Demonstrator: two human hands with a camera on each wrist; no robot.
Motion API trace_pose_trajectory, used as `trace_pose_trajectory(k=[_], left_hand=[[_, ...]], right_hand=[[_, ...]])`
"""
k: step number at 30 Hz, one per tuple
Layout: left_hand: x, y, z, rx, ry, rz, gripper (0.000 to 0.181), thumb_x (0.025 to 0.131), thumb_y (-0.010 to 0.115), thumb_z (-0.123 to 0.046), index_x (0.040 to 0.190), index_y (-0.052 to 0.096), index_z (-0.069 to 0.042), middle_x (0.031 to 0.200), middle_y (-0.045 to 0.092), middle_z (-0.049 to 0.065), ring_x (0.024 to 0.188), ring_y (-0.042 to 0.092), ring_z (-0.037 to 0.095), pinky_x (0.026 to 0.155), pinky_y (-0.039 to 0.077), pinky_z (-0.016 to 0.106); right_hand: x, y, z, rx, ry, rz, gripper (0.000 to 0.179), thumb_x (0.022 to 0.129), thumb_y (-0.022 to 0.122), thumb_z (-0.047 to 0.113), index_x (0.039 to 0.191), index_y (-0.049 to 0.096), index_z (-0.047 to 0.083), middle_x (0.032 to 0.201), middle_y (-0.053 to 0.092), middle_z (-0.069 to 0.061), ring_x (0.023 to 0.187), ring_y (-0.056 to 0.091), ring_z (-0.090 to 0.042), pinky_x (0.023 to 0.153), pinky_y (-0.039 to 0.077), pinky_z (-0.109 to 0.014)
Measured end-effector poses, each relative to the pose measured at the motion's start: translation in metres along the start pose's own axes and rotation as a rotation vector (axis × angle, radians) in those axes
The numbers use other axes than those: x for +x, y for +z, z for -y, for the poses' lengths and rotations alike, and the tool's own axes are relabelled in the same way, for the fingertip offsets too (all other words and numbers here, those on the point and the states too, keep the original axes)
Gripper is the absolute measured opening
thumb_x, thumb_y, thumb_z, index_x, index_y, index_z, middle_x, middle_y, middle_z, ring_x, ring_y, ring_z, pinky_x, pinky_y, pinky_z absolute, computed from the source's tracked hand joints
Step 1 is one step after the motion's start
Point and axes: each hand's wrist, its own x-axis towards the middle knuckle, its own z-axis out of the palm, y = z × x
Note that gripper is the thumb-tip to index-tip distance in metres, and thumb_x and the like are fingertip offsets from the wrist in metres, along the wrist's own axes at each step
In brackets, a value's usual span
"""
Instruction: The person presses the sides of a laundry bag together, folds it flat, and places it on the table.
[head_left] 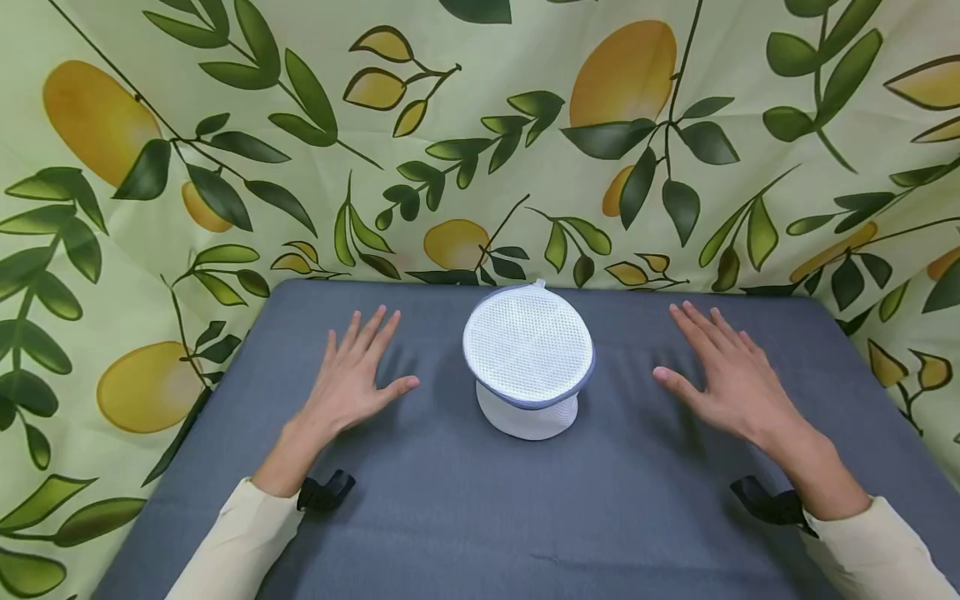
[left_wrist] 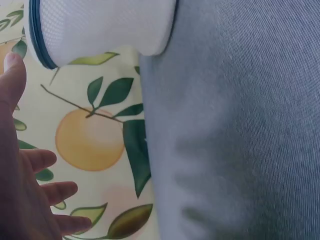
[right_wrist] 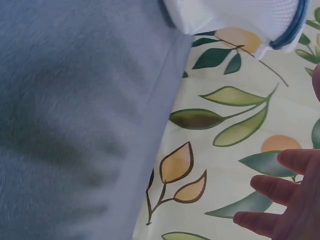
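A white mesh laundry bag (head_left: 527, 346) with blue trim around its round top stands upright on the table, its sides pinched in below the top. To its left, my left hand (head_left: 356, 375) hovers over the table with straight, spread fingers and holds nothing. On the other side, my right hand (head_left: 731, 379) is held the same way, thumb pointing toward the bag. Both hands are apart from it. The bag's side (left_wrist: 100, 30) shows at the top of the left wrist view, and its lower part (right_wrist: 220, 15) at the top of the right wrist view.
The table is covered in grey-blue cloth (head_left: 465, 517). Behind it hangs a pale curtain (head_left: 480, 100) printed with yellow fruit and green leaves, reaching around both sides. A black strap (head_left: 326, 490) is on the left wrist, another black strap (head_left: 772, 504) on the right.
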Motion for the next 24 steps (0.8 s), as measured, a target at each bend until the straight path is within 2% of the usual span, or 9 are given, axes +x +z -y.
trace_pose_trajectory(k=[4,13,19,24], left_hand=[[0.003,-0.001,-0.006,-0.053,-0.005,0.01,0.094,0.084,0.044,-0.075,0.154,0.02,-0.017,0.156,0.022,0.011,0.142,0.013,0.04,0.105,0.009,0.067],[0.005,0.005,-0.017,-0.192,0.03,-0.041,0.099,0.082,0.028,-0.082,0.153,0.024,-0.014,0.155,0.027,0.011,0.14,0.021,0.04,0.105,0.017,0.065],[0.006,0.011,-0.021,-0.273,0.02,-0.029,0.089,0.087,0.036,-0.076,0.153,0.026,-0.017,0.154,0.029,0.006,0.14,0.025,0.035,0.103,0.024,0.065],[0.007,0.014,-0.027,-0.306,0.013,-0.012,0.084,0.088,0.039,-0.072,0.152,0.028,-0.018,0.154,0.031,0.006,0.139,0.027,0.034,0.102,0.025,0.065]], right_hand=[[0.0,0.001,0.005,0.048,-0.001,-0.016,0.081,0.092,0.057,0.048,0.154,0.018,0.014,0.154,0.025,-0.019,0.14,0.015,-0.043,0.103,0.011,-0.069],[0.001,0.011,0.013,0.158,-0.014,-0.036,0.073,0.094,0.057,0.041,0.153,0.023,0.015,0.147,0.035,-0.025,0.137,0.024,-0.046,0.097,0.017,-0.073],[0.002,0.017,0.017,0.193,-0.015,-0.041,0.068,0.096,0.056,0.038,0.153,0.026,0.015,0.146,0.037,-0.024,0.135,0.027,-0.046,0.093,0.021,-0.073],[0.0,0.021,0.022,0.231,-0.006,-0.04,0.064,0.097,0.054,0.036,0.152,0.029,0.015,0.145,0.038,-0.025,0.135,0.028,-0.046,0.091,0.023,-0.073]])
